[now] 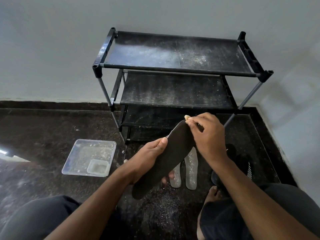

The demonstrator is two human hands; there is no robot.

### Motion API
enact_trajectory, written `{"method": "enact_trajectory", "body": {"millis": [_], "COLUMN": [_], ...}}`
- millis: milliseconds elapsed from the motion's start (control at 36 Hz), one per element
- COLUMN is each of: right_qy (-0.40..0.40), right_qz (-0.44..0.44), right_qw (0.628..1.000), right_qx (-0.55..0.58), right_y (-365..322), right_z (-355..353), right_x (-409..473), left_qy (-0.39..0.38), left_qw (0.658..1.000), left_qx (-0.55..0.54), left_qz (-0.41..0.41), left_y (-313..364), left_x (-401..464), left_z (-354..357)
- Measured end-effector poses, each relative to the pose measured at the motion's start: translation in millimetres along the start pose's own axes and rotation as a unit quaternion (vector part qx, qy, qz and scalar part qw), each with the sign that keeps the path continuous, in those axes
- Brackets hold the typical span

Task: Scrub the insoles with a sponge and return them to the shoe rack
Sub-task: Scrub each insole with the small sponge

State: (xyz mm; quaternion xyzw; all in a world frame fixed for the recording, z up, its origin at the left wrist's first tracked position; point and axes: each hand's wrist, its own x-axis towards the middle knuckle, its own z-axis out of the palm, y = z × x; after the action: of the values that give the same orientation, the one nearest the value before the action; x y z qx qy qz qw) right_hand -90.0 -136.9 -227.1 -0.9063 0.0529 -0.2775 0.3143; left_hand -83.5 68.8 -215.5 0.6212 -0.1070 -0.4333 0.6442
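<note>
Before the dusty shoe rack point(174, 54), left hand point(149, 156) grips a dark insole point(166, 158); right hand point(207, 134) pinches a sponge point(186, 116).

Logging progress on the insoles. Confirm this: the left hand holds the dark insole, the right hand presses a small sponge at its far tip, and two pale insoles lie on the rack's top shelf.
One detail is wrong. In the head view the two pale insoles lie on the floor in front of the rack, not on its top shelf. The left hand holds the dark insole; the right hand presses the sponge at its far tip.

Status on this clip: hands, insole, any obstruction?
Left hand grips dark insole mid-length. Right hand pinches sponge at its far tip. Shoe rack shelves dusty, nothing on them.
</note>
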Motion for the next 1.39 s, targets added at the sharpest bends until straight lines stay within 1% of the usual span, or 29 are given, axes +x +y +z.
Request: {"method": "enact_trajectory", "body": {"millis": [83,167,222,333,389,528,583,639,750,833,1056,1111,1194,1278,1333,1389], "right_qy": [-0.035,-0.063,-0.062,-0.023,-0.023,-0.080,-0.084,-0.073,-0.040,-0.034,-0.055,-0.049,-0.017,0.005,0.004,-0.007], "right_qz": [-0.063,-0.089,-0.073,0.000,0.004,-0.096,-0.112,-0.086,0.003,0.021,-0.124,-0.100,-0.009,0.066,0.084,0.076], "right_qw": [0.997,0.994,0.995,1.000,1.000,0.992,0.990,0.994,0.999,0.999,0.991,0.994,1.000,0.998,0.996,0.997], "right_qx": [0.025,0.021,0.011,-0.003,0.000,0.032,0.023,0.014,-0.010,-0.006,0.018,0.018,0.008,0.015,0.019,0.022], "right_y": [-18,-24,-20,-4,-3,-25,-25,-19,0,0,-32,-27,-11,4,8,7], "right_z": [5,9,8,5,5,9,11,11,9,7,17,16,12,9,9,11], "right_x": [-12,-16,-12,0,-2,-21,-22,-16,-4,-5,-26,-20,-6,1,-1,-5], "left_qy": [0.006,0.009,0.006,-0.002,-0.003,0.003,0.008,0.010,0.010,0.004,0.011,0.015,0.015,0.010,0.011,0.018], "left_qw": [1.000,1.000,1.000,1.000,1.000,0.999,0.999,0.999,0.999,0.999,0.999,0.999,0.999,0.999,0.999,0.999], "left_qx": [-0.014,-0.017,-0.016,-0.006,-0.005,-0.034,-0.035,-0.030,-0.009,-0.004,-0.037,-0.037,-0.024,-0.026,-0.027,-0.032], "left_qz": [-0.007,-0.013,-0.017,-0.018,-0.018,-0.026,-0.026,-0.027,-0.034,-0.037,-0.028,-0.025,-0.021,-0.026,-0.026,-0.028], "left_y": [-1,-3,-4,-4,-4,-2,-1,-1,-1,0,4,5,7,8,9,10], "left_x": [1,1,1,2,3,2,1,1,0,0,-3,-3,-4,-5,-5,-5], "left_z": [1,1,0,0,1,2,2,2,2,2,3,3,4,5,6,7]}}
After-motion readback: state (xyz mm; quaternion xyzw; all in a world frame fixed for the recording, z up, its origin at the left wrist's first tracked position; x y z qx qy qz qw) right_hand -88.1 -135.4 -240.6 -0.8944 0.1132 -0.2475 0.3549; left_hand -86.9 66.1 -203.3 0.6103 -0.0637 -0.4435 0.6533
